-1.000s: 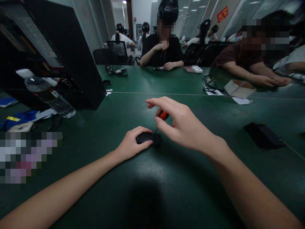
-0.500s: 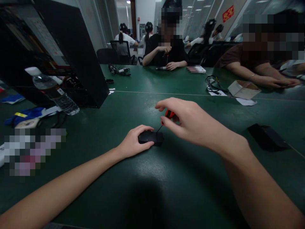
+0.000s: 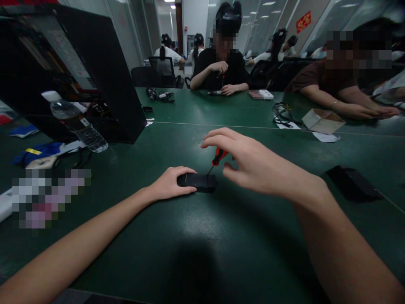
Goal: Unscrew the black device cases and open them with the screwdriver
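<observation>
My left hand [image 3: 169, 183] grips the left end of a black rectangular case [image 3: 204, 181] lying on the table, fingers along its far side and thumb along its near side. A red and black screwdriver [image 3: 218, 157] stands tilted, its thin shaft reaching down to the top of the case near the right end. My right hand [image 3: 249, 158] is around the handle's upper end, which the fingers partly hide. Its thumb is apart from the handle, and the forefinger stretches out past it. Whether the tip sits in a screw is too small to tell.
On the left stand a black open computer case [image 3: 122, 84] and a leaning water bottle [image 3: 77, 122]. To the right lie another black block [image 3: 352, 183], an open small box [image 3: 322, 120] and coiled cables [image 3: 283, 114]. Across the green table [image 3: 190, 257] a person [image 3: 218, 69] works with a screwdriver.
My right thumb has moved away from the screwdriver handle, and more of the handle shows. My left hand has shifted slightly left, uncovering more of the black case. The view has tilted slightly.
</observation>
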Action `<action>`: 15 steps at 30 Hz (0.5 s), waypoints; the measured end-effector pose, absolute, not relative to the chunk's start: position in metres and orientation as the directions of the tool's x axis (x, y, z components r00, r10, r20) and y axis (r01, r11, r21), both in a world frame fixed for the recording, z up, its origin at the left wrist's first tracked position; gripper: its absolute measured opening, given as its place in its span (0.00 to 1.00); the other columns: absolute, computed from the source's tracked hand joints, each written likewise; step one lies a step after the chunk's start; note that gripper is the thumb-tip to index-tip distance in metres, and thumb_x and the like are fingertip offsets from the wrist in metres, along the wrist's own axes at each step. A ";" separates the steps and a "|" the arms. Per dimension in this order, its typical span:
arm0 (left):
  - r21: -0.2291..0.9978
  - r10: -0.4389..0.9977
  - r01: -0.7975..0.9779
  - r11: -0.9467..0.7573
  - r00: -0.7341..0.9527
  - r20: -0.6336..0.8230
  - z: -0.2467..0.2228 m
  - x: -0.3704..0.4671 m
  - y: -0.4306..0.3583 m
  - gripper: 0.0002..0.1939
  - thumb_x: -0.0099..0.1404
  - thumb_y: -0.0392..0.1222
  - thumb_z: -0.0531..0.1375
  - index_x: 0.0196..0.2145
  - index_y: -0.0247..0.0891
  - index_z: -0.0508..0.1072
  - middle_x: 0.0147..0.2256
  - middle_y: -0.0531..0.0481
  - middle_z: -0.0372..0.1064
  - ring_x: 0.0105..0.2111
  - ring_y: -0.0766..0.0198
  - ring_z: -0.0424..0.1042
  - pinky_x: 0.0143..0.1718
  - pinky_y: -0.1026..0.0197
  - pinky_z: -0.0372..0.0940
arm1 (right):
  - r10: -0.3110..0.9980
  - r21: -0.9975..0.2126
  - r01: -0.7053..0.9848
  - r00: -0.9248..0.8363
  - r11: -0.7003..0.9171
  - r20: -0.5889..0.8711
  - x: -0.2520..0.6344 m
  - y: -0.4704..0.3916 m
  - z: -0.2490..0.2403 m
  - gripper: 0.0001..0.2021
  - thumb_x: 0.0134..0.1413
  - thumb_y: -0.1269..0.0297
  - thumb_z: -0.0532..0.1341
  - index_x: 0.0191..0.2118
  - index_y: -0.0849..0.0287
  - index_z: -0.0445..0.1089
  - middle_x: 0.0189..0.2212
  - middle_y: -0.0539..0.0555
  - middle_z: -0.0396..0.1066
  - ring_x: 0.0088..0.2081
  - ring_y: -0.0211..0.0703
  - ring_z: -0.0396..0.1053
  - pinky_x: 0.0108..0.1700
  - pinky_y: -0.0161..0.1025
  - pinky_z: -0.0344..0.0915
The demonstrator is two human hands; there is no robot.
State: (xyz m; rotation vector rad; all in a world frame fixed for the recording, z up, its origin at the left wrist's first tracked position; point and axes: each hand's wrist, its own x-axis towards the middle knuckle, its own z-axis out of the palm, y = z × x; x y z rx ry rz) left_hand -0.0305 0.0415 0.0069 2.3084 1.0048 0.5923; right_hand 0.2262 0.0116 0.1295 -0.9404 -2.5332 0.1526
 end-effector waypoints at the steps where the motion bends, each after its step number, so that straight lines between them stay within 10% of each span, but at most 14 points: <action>1: 0.633 0.762 0.521 -0.572 0.623 0.176 0.006 -0.030 0.041 0.23 0.62 0.53 0.67 0.51 0.39 0.75 0.46 0.46 0.77 0.44 0.55 0.76 0.46 0.57 0.66 | 0.644 -0.243 0.598 -0.683 0.764 0.345 0.226 0.011 0.130 0.27 0.49 0.80 0.58 0.56 0.57 0.67 0.58 0.59 0.67 0.50 0.48 0.70 0.47 0.41 0.66; 6: 0.623 0.759 0.528 -0.577 0.627 0.172 0.006 -0.029 0.039 0.23 0.63 0.53 0.67 0.52 0.39 0.74 0.47 0.45 0.77 0.46 0.54 0.76 0.47 0.56 0.66 | 0.707 -0.217 0.681 -0.611 0.699 0.356 0.225 0.011 0.130 0.11 0.57 0.71 0.59 0.46 0.59 0.70 0.43 0.57 0.73 0.41 0.47 0.71 0.42 0.42 0.65; 15: 0.607 0.759 0.538 -0.585 0.626 0.177 0.006 -0.029 0.039 0.23 0.63 0.53 0.67 0.52 0.39 0.74 0.47 0.45 0.77 0.45 0.53 0.76 0.49 0.55 0.67 | 0.724 -0.200 0.708 -0.591 0.677 0.356 0.222 0.008 0.126 0.18 0.60 0.69 0.59 0.56 0.60 0.65 0.46 0.59 0.74 0.44 0.50 0.73 0.44 0.43 0.66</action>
